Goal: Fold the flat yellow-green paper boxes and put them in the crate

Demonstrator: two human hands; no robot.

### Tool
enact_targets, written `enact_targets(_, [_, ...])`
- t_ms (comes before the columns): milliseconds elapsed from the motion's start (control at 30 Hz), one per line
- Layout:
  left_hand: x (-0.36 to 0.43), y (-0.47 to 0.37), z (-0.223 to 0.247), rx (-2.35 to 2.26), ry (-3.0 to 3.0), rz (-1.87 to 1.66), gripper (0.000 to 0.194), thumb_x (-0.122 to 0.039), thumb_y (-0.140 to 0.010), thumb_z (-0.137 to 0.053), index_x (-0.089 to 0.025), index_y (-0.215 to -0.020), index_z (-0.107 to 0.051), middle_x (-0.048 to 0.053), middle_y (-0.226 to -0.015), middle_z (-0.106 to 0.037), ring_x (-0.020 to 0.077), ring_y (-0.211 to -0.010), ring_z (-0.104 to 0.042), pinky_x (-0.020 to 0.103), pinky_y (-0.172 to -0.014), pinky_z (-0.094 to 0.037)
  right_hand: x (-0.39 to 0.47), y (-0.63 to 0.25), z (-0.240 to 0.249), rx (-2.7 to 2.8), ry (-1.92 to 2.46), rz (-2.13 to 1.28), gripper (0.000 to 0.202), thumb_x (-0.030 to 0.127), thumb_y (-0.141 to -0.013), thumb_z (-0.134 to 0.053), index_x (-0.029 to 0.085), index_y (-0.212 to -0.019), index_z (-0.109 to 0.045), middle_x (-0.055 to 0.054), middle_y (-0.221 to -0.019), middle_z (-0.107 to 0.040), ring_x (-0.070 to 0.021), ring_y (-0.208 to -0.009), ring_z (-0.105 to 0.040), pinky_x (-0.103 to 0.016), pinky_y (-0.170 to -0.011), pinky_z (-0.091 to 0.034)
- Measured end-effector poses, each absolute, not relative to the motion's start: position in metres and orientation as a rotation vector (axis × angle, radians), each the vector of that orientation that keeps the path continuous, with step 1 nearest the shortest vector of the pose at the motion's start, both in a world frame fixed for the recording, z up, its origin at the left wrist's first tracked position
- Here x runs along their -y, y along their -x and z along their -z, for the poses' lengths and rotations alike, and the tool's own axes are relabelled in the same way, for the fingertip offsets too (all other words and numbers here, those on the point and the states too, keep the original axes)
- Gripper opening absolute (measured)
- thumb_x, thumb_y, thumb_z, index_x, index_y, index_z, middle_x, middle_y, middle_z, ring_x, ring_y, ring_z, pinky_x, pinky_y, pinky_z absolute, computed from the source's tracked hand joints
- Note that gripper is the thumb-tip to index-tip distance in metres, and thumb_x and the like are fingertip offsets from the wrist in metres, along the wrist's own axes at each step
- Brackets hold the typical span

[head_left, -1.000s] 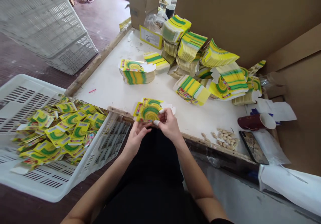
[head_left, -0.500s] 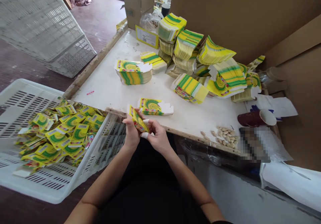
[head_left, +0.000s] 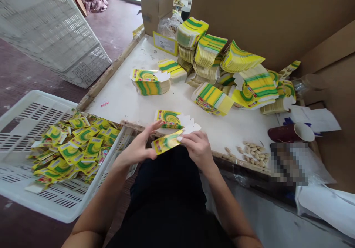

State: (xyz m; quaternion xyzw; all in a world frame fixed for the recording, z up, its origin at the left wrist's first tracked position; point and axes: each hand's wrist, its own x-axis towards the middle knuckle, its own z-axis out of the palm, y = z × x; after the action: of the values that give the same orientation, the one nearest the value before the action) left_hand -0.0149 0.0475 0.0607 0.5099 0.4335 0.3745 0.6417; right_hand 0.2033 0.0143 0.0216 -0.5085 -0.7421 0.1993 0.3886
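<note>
In front of my body, over the table's front edge, my right hand [head_left: 197,147] pinches a yellow and green carton [head_left: 166,142] near its end with white flaps. The carton lies slanted, its printed face up. My left hand [head_left: 140,146] is at its other end, fingers and thumb spread apart around that end. Whether the left thumb touches the carton I cannot tell. Just behind it on the table lies a small pile of flat cartons [head_left: 169,118], white flaps toward the right. White covers sit on some fingertips of my right hand.
Left of the table, a white crate [head_left: 69,211] holds many filled-looking cartons. Stacks of flat cartons [head_left: 210,46] stand along the back. Peanuts [head_left: 254,152], a dark red cup [head_left: 281,133] and a plastic bag [head_left: 313,163] are at right. A cardboard box [head_left: 156,13] stands at the far corner.
Both hands held a carton upright together; now my left hand has opened and moved left. My right hand has moved right and holds a carton with its white flaps showing.
</note>
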Motion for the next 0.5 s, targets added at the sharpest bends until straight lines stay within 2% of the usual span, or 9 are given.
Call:
enact_targets(67, [-0.045, 0.009, -0.060, -1.092, -1.305, -0.687, 0.079, -0.033, -0.038, -0.094, -0.022, -0.111, -0.067, 0.012, -0.124, -0.065, 0.0372, -0.123, -0.054, 0.043, -0.107, -0.037, -0.010, -0.199, -0.023, 2.013, 1.195, -0.471, 0.027, 0.018, -0.094, -0.051, 0.033, -0.089, -0.073, 0.000, -0.094, -0.075, -0.0214, -0.092, -0.063, -0.043, -0.097, -0.043])
enact_targets(167, [-0.035, -0.005, -0.050, -1.257, -1.429, -0.606, 0.061, -0.026, -0.052, -0.086, -0.023, -0.109, -0.064, 0.008, -0.107, -0.070, 0.0323, -0.103, -0.065, 0.039, -0.094, -0.046, -0.003, -0.186, -0.021, 1.891, 1.209, -0.483, 0.020, 0.024, -0.091, -0.056, 0.034, -0.103, -0.069, -0.001, -0.119, -0.069, -0.0255, -0.120, -0.054, -0.050, -0.112, -0.031])
enact_targets(200, [-0.032, -0.009, -0.046, -1.312, -1.443, -0.634, 0.058, -0.025, -0.054, -0.084, -0.023, -0.108, -0.063, 0.007, -0.103, -0.070, 0.0308, -0.098, -0.066, 0.037, -0.090, -0.048, -0.001, -0.182, -0.019, 1.752, 1.266, -0.520, 0.025, 0.029, -0.089, -0.060, 0.032, -0.114, -0.065, -0.004, -0.129, -0.062, -0.0277, -0.129, -0.047, -0.052, -0.114, -0.028])
enact_targets(267, [-0.024, -0.014, -0.040, -1.373, -1.435, -0.711, 0.059, -0.023, -0.054, -0.083, -0.023, -0.109, -0.061, 0.005, -0.098, -0.070, 0.0294, -0.094, -0.066, 0.035, -0.087, -0.048, 0.002, -0.174, -0.014, 1.415, 1.337, -0.721, 0.051, 0.042, -0.086, -0.063, 0.025, -0.132, -0.051, -0.011, -0.142, -0.050, -0.0307, -0.136, -0.040, -0.053, -0.113, -0.031])
enact_targets(333, [-0.017, -0.017, -0.037, -1.334, -1.418, -0.757, 0.061, -0.020, -0.053, -0.082, -0.024, -0.110, -0.060, 0.005, -0.102, -0.069, 0.0289, -0.097, -0.066, 0.035, -0.090, -0.047, 0.003, -0.168, -0.010, 1.127, 1.289, -1.090, 0.061, 0.052, -0.085, -0.060, 0.021, -0.136, -0.048, -0.014, -0.139, -0.053, -0.0311, -0.132, -0.047, -0.051, -0.108, -0.041])
enact_targets(400, [-0.012, -0.020, -0.036, -1.243, -1.446, -0.767, 0.062, -0.017, -0.055, -0.079, -0.025, -0.113, -0.060, 0.007, -0.111, -0.067, 0.0286, -0.104, -0.063, 0.036, -0.095, -0.046, 0.003, -0.164, -0.007, 0.935, 1.165, -1.496, 0.058, 0.056, -0.083, -0.060, 0.021, -0.129, -0.056, -0.012, -0.129, -0.062, -0.0303, -0.122, -0.057, -0.048, -0.102, -0.048])
enact_targets(500, [-0.007, -0.023, -0.034, -1.161, -1.537, -0.755, 0.055, -0.013, -0.058, -0.074, -0.026, -0.109, -0.061, 0.007, -0.114, -0.065, 0.0275, -0.108, -0.061, 0.035, -0.094, -0.046, 0.003, -0.162, -0.006, 0.808, 1.019, -1.790, 0.056, 0.058, -0.076, -0.069, 0.024, -0.120, -0.063, -0.008, -0.126, -0.065, -0.0293, -0.121, -0.059, -0.047, -0.104, -0.047])
